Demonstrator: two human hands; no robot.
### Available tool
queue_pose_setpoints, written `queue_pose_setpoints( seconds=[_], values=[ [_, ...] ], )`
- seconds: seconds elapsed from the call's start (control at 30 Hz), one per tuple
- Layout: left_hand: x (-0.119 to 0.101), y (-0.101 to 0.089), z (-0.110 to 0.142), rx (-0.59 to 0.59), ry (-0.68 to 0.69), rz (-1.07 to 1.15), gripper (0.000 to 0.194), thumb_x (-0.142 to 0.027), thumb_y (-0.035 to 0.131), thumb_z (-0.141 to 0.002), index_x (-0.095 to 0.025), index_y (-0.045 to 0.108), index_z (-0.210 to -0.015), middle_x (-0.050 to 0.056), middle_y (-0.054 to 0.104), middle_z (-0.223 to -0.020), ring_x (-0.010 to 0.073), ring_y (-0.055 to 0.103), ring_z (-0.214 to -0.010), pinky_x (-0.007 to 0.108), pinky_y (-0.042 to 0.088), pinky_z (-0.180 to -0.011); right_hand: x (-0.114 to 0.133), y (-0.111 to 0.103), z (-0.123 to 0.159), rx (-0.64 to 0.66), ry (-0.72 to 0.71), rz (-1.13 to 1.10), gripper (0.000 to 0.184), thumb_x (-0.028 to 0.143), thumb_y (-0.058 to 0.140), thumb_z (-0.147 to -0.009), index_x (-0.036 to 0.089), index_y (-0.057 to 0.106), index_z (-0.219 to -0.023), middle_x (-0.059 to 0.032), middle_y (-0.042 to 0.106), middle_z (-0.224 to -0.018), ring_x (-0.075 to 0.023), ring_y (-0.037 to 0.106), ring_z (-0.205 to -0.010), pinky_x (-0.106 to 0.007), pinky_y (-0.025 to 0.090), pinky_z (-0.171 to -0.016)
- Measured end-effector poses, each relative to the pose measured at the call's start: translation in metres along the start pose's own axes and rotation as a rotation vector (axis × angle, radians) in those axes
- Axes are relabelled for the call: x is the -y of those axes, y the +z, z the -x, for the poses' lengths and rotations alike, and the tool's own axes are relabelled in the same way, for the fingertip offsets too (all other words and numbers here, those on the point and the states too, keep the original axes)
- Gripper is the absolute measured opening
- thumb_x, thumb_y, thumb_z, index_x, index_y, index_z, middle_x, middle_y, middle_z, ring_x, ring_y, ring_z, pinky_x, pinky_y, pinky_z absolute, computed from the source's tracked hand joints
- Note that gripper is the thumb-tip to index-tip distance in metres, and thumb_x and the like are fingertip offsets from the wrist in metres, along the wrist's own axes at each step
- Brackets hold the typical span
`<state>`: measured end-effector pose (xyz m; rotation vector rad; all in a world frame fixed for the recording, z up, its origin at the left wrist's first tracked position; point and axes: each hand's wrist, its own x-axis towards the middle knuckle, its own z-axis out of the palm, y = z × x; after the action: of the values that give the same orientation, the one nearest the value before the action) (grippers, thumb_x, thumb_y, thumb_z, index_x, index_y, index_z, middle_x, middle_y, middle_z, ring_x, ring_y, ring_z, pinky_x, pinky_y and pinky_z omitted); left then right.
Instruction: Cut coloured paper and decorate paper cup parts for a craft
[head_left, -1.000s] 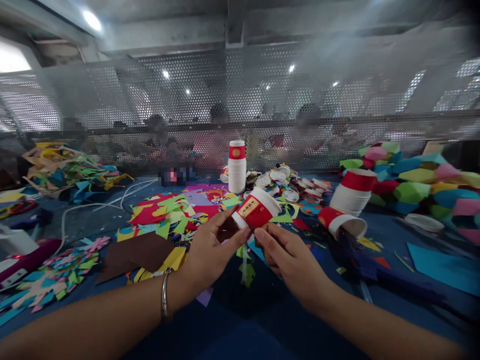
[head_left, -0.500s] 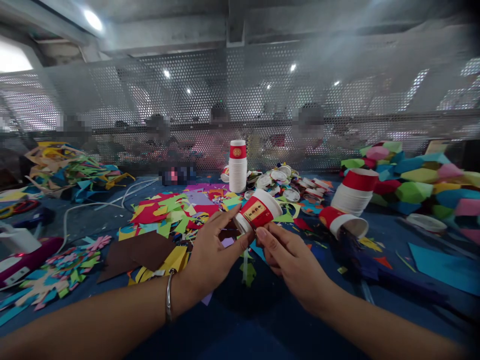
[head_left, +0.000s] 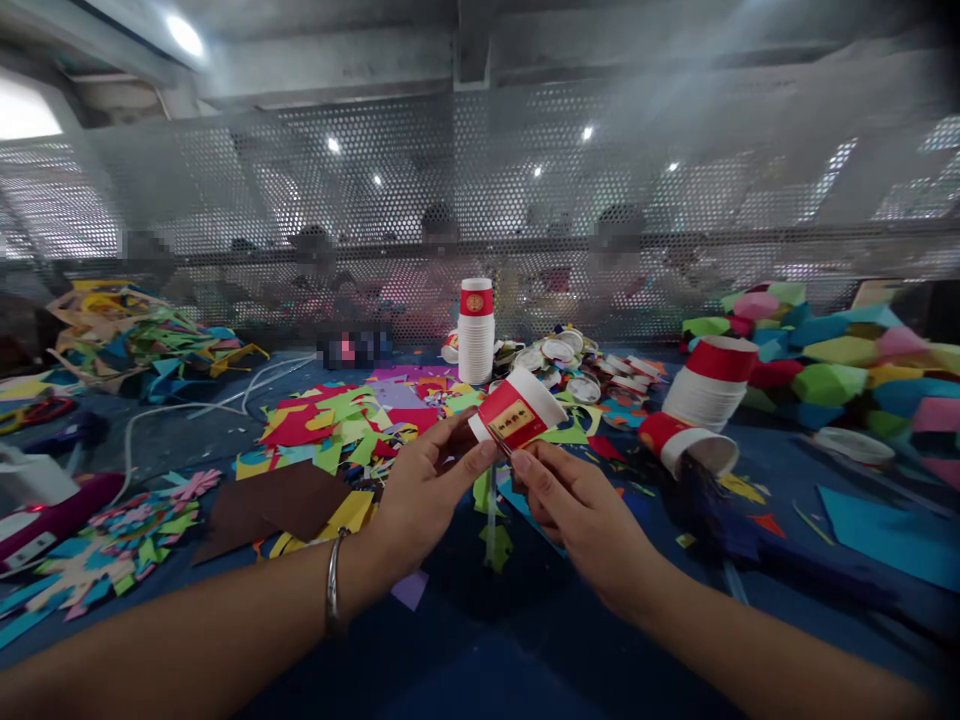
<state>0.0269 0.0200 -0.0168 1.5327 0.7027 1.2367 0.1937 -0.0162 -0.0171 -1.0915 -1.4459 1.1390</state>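
Note:
Above the table I hold a red and white paper cup (head_left: 517,410) tilted on its side, its wide rim towards the upper right. My left hand (head_left: 424,485) grips the cup's narrow end between fingers and thumb. Close under the cup, my right hand (head_left: 574,500) is pinched shut. From its fingertips a short, thin dark strip (head_left: 501,440) reaches to the cup's lower edge; its kind cannot be made out. A yellow label with dark writing faces me on the cup.
Behind stands a tall stack of paper cups (head_left: 476,345) beside piled cut cup pieces (head_left: 577,360). Coloured paper scraps (head_left: 337,420) lie left. More cups (head_left: 701,385) and a dark blue glue gun (head_left: 765,550) are right. A purple power strip (head_left: 60,515) sits far left.
The cup has turned slightly in my left hand, its label shifting lower and its rim tipping. The left thumb has moved up onto the cup's edge. The thin strip now shows more clearly.

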Motion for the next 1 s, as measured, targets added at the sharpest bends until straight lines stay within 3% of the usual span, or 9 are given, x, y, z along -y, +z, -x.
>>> queue_pose_setpoints(
  seconds=[0.37,1.0],
  values=[
    [0.0008,0.0051,0.0069,-0.071,0.051,0.024,0.034,-0.031,0.076,-0.085,-0.019,0.058,-0.111,0.008,0.068,-0.109,0.0204,0.065,-0.103,0.034,0.054,-0.090,0.0030,0.0019,0.0033,0.010,-0.033,0.007,0.037,0.056,0.053,-0.096,0.023,0.047,-0.080,0.0082,0.030,-0.061,-0.0090,0.019,-0.049,-0.023,0.016,-0.040],
    [0.0024,0.0028,0.0082,-0.123,0.061,-0.101,0.041,-0.037,0.076,-0.083,-0.020,0.054,-0.114,0.007,0.068,-0.107,0.0204,0.068,-0.096,0.036,0.055,-0.086,-0.0054,-0.0016,-0.0015,-0.010,-0.057,0.095,0.041,0.057,0.051,-0.098,0.022,0.046,-0.077,0.0093,0.027,-0.059,-0.0088,0.020,-0.049,-0.022,0.018,-0.040]
  ],
)
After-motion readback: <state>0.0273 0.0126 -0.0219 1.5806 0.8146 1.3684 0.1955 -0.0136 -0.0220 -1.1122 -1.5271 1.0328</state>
